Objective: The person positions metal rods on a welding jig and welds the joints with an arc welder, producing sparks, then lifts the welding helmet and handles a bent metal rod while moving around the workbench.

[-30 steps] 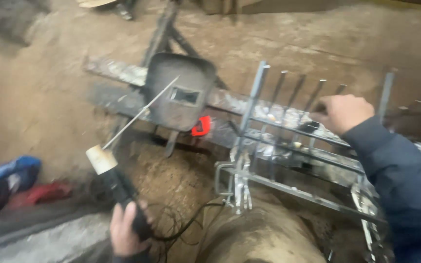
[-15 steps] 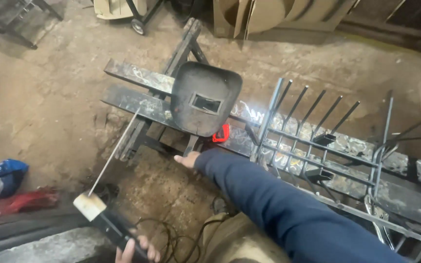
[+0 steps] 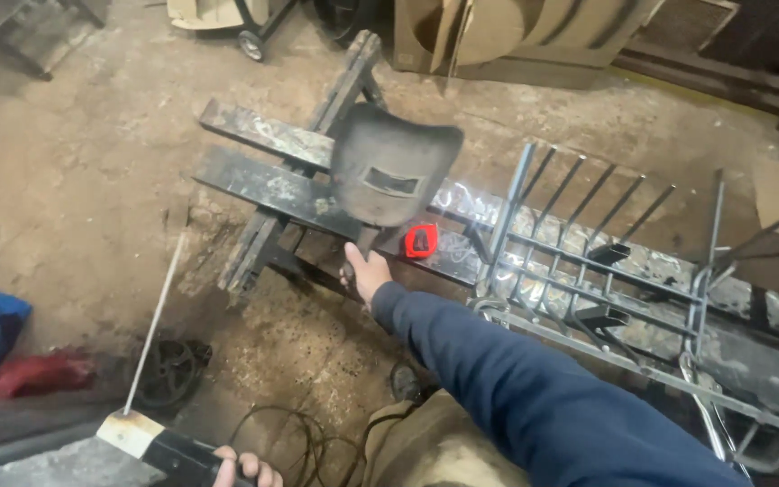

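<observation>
Over dirt floor, right hand (image 3: 367, 273) reaches out — grip closed on welding mask (image 3: 394, 176) handle — left hand (image 3: 243, 470) clasps electrode holder (image 3: 169, 451)

You have one view only, worn on your head: it looks steeply down and forward past your outstretched right arm, at arm's length from the worktop (image 3: 263, 185), dirt floor (image 3: 74, 180) around it.

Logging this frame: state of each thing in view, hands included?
Right hand: closed on the mask's handle.
Welding mask: raised upright above the steel beams, window facing the camera.
Left hand: gripping the electrode holder.
Welding rod: clamped in the holder, pointing away, unlit.
Metal grille: lying across the beams.
Red tape measure: resting on a beam.
</observation>
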